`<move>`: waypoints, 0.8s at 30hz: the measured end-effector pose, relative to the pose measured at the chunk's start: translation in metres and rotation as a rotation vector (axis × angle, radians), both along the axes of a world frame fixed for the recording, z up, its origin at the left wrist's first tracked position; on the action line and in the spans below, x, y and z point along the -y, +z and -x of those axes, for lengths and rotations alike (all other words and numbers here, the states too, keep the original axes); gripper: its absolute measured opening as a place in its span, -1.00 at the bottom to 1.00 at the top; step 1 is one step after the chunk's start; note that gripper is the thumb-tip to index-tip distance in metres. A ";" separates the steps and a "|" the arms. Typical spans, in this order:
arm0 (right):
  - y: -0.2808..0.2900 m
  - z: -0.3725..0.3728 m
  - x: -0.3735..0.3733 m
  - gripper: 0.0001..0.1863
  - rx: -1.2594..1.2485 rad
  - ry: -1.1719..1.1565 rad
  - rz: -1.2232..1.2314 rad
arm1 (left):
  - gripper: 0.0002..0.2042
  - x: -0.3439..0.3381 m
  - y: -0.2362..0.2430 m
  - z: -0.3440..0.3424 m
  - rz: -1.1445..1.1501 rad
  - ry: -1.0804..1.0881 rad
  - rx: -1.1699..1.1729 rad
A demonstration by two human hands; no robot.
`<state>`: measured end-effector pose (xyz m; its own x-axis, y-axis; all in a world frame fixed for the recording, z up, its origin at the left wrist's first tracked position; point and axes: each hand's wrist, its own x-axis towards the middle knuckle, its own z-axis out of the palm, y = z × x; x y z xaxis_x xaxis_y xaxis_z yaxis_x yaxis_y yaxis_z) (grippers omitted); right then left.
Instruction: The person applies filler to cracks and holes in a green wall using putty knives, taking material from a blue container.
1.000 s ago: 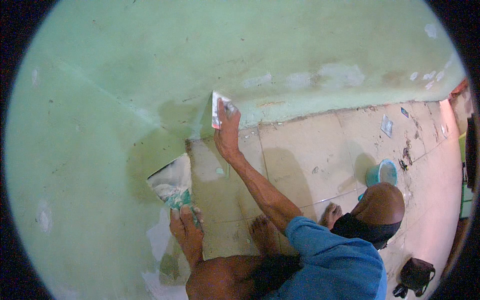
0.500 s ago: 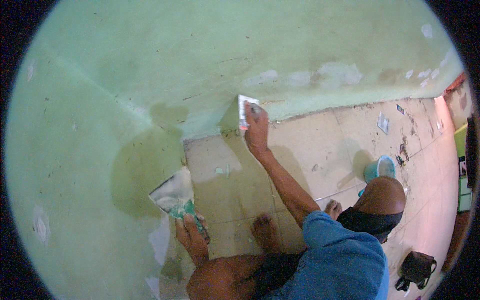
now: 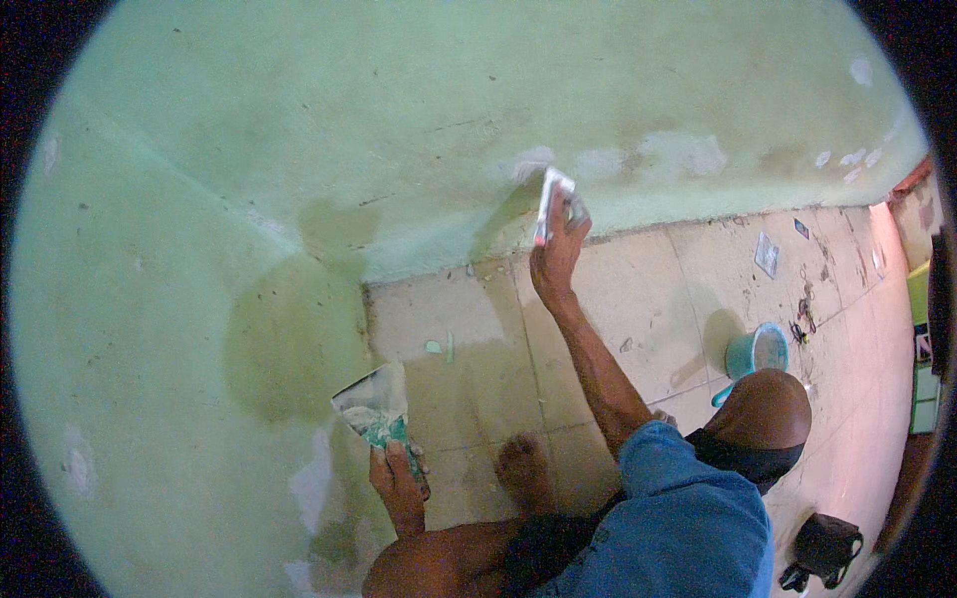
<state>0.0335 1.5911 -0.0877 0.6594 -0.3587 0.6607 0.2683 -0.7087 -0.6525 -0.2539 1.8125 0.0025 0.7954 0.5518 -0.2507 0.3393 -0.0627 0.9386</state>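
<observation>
My left hand point(image 3: 399, 485), low by the left wall, is closed round the green handle of a wide putty knife point(image 3: 375, 401). Pale filler smears its broad blade. In front of the long green wall point(image 3: 399, 80), my right hand point(image 3: 561, 261) grips a flat white scraper point(image 3: 550, 202), slightly blurred. The scraper's upper end is close to a pale filler patch point(image 3: 533, 159) low on that wall; whether it touches cannot be made out. A teal dipper point(image 3: 743, 356) with pale contents and a handle stands on the floor near my right knee.
Beige floor tiles point(image 3: 588, 349) meet both walls at a corner. Small pale flakes point(image 3: 433, 347) lie near it. Farther right are a flat pale sheet point(image 3: 766, 254), dark debris point(image 3: 803, 309) and a black bag point(image 3: 827, 546). My bent knees and a bare foot point(image 3: 523, 466) fill the near side.
My right hand has moved right with the scraper, along the wall toward the pale patch. My left hand has shifted slightly right and down with the putty knife, its blade now farther from the wall corner.
</observation>
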 end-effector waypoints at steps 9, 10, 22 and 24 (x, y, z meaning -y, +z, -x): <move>-0.013 0.017 -0.035 -0.28 -0.024 0.186 0.234 | -0.77 0.010 0.000 0.006 0.036 -0.024 0.036; -0.012 0.015 -0.025 -0.26 -0.023 0.185 0.272 | -0.78 0.009 -0.003 0.006 0.026 -0.027 0.062; 0.017 0.011 0.014 -0.29 0.033 0.140 0.510 | -0.79 0.009 0.000 0.007 0.117 -0.043 0.016; 0.035 0.005 0.019 -0.29 0.146 0.100 0.488 | -0.79 0.007 -0.001 0.006 0.098 -0.037 0.004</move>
